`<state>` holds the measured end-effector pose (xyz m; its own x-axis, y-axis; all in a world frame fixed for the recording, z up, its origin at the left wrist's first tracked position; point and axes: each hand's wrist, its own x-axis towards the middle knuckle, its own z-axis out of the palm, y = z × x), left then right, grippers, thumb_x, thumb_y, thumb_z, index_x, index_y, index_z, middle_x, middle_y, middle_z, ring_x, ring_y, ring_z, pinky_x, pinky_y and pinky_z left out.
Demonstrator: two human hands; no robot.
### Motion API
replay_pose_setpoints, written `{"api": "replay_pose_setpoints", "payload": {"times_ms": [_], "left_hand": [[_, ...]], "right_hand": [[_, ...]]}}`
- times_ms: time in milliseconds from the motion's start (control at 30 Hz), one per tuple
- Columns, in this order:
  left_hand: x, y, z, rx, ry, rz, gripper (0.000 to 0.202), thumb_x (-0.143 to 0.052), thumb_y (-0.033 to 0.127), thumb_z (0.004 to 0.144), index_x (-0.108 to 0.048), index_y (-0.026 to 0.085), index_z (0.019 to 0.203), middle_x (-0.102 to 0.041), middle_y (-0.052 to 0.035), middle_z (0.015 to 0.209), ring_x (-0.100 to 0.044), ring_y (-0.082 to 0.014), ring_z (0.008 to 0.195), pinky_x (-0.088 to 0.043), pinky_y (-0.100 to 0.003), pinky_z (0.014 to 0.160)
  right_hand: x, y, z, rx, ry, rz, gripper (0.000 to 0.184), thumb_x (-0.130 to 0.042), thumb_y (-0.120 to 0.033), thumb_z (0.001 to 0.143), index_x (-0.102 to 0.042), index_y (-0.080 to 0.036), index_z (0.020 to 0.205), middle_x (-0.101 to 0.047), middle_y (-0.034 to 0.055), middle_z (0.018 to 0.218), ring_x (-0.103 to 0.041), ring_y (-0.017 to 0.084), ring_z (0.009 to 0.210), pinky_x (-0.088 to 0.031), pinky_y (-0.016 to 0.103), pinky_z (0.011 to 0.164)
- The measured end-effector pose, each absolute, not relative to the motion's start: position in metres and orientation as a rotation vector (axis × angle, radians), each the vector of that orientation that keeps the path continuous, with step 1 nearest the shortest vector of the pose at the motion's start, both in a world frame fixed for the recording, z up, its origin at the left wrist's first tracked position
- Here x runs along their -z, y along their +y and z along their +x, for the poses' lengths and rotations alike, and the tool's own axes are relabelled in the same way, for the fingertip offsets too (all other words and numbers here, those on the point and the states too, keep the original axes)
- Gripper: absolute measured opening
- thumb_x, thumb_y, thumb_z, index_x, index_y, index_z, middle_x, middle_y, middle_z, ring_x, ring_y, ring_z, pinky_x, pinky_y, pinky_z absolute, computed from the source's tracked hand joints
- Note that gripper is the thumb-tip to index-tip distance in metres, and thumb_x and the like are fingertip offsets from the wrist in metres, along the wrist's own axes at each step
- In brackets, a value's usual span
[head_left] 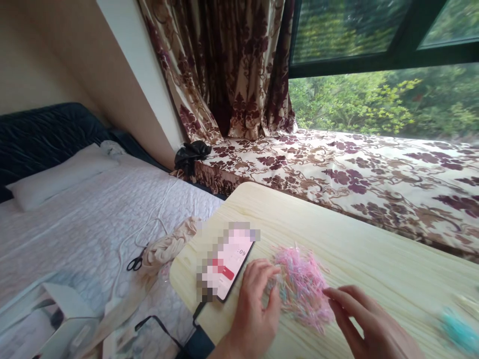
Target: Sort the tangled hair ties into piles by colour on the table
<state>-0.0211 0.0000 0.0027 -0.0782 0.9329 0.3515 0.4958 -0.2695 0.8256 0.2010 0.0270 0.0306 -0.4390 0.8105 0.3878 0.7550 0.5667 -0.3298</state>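
A loose heap of thin, shiny pastel strands [301, 284], mostly pink with some pale green and yellow, lies on a light wood-patterned table. My left hand [258, 299] rests against the heap's left side, its fingers curved and the thumb apart from them. At the right edge of the heap, my right hand [364, 319] has its thumb and index fingertips brought together. Whatever is between those tips is too small to make out. Just left of my left hand lies a phone [228, 269] with a lit, partly blurred screen.
A teal bundle [458, 329] sits at the table's [337, 229] right side. On the bed [86, 214] to the left are black-handled scissors [134, 263], beige cloth [168, 247], a white cord and an open box [63, 309]. Beyond the table runs a floral-covered window seat [352, 169].
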Motion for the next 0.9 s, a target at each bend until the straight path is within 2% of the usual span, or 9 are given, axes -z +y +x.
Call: {"api": "replay_pose_setpoints", "payload": {"times_ms": [167, 367, 667, 900], "left_hand": [[-0.002, 0.001, -0.022, -1.323, 1.511, 1.729, 0.038, -0.048, 0.005, 0.088, -0.059, 0.024, 0.118, -0.063, -0.0075, 0.118, -0.057, -0.0217, 0.117, -0.048, -0.041, 0.104], [-0.001, 0.001, -0.023, -1.309, 1.493, 1.728, 0.038, -0.048, 0.005, 0.087, -0.059, 0.024, 0.118, -0.062, -0.0074, 0.118, -0.057, -0.0223, 0.117, -0.046, -0.042, 0.105], [-0.001, -0.002, -0.022, -1.332, 1.507, 1.741, 0.038, -0.048, 0.005, 0.087, -0.059, 0.025, 0.118, -0.063, -0.0067, 0.118, -0.057, -0.0218, 0.117, -0.047, -0.042, 0.104], [-0.004, -0.002, -0.022, -1.307, 1.517, 1.734, 0.038, -0.048, 0.005, 0.088, -0.059, 0.025, 0.119, -0.063, -0.0068, 0.119, -0.058, -0.0221, 0.117, -0.047, -0.042, 0.104]], "right_hand": [[-0.031, 0.052, 0.195, -0.226, -2.351, -1.304, 0.028, -0.043, -0.037, 0.101, -0.070, -0.029, 0.100, -0.069, 0.0011, 0.089, -0.070, 0.013, 0.069, -0.052, 0.021, 0.057], [-0.031, 0.064, 0.192, -0.258, -2.403, -1.306, 0.034, -0.042, -0.039, 0.101, -0.074, -0.029, 0.097, -0.069, 0.0025, 0.082, -0.069, 0.015, 0.065, -0.050, 0.023, 0.054], [-0.037, 0.069, 0.181, -0.254, -2.453, -1.316, 0.035, -0.042, -0.032, 0.097, -0.074, -0.029, 0.084, -0.067, 0.0021, 0.076, -0.067, 0.018, 0.061, -0.052, 0.029, 0.054], [-0.030, 0.069, 0.184, -0.225, -2.469, -1.357, 0.029, -0.045, -0.027, 0.091, -0.074, -0.029, 0.087, -0.068, 0.0027, 0.080, -0.068, 0.019, 0.064, -0.051, 0.029, 0.055]]}}
